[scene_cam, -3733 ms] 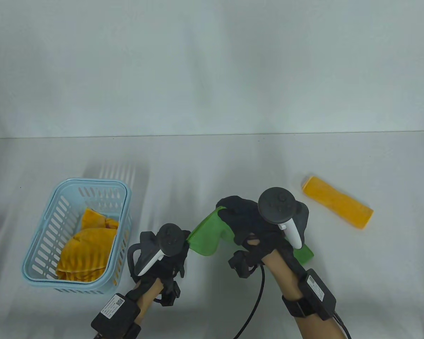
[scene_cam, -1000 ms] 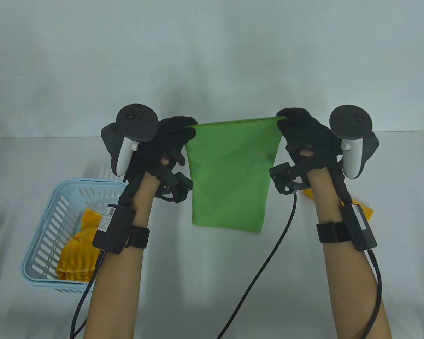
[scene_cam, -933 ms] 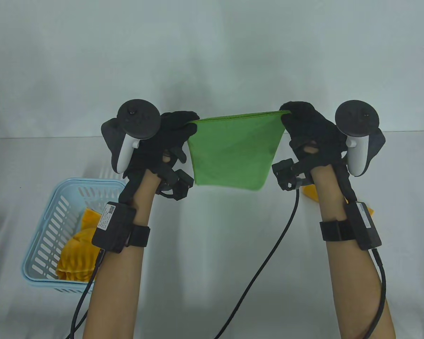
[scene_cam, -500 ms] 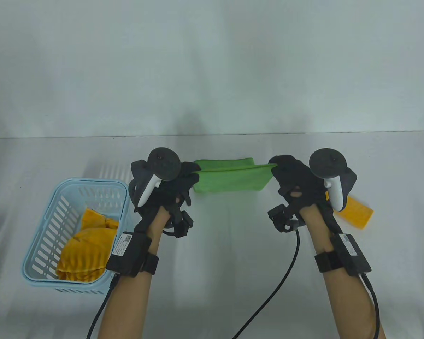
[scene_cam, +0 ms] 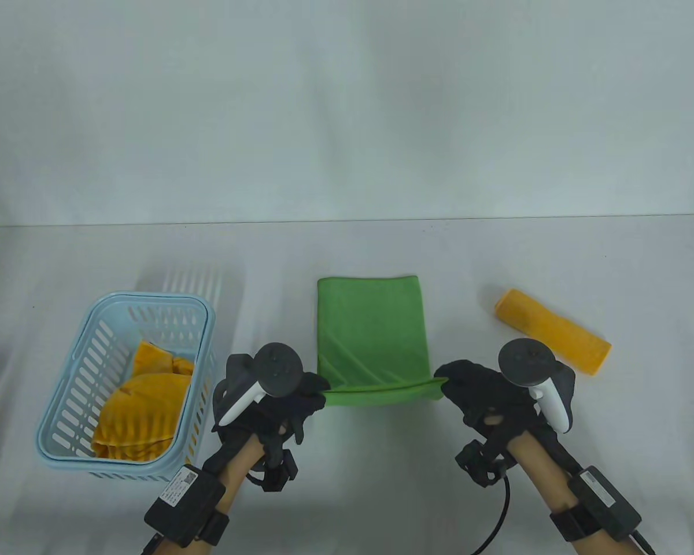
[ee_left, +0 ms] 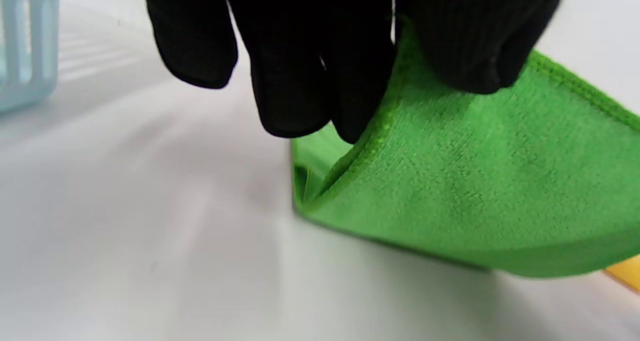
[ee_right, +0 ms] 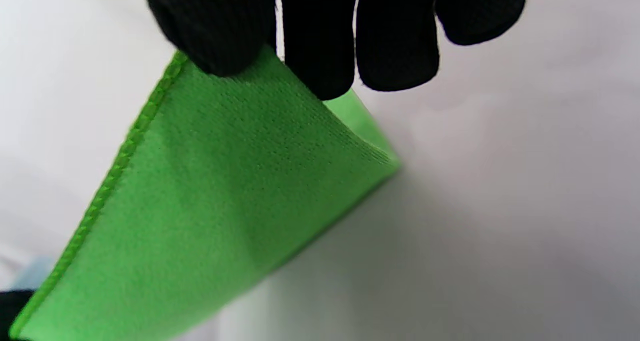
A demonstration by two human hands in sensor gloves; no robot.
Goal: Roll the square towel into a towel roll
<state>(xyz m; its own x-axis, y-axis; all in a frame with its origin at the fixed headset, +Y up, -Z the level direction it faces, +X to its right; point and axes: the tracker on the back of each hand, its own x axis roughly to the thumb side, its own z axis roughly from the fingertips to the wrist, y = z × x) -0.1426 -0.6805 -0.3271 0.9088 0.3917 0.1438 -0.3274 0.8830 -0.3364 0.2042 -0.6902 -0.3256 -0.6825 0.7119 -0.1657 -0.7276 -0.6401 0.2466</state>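
A green square towel [scene_cam: 372,329] lies spread on the white table in the middle, its far edge flat and its near edge lifted. My left hand [scene_cam: 307,399] pinches the near left corner of the towel [ee_left: 470,181]. My right hand [scene_cam: 456,384] pinches the near right corner of the towel [ee_right: 215,196]. The near edge hangs stretched between the two hands a little above the table. Both hands wear black gloves with trackers on their backs.
A light blue slotted basket [scene_cam: 81,381] with crumpled orange towels [scene_cam: 139,410] stands at the left; its wall shows in the left wrist view [ee_left: 25,41]. A rolled orange towel [scene_cam: 552,330] lies at the right, behind my right hand.
Both hands came down from holding the towel hanging in the air, laid its far part on the table, and drew the near edge back toward me.
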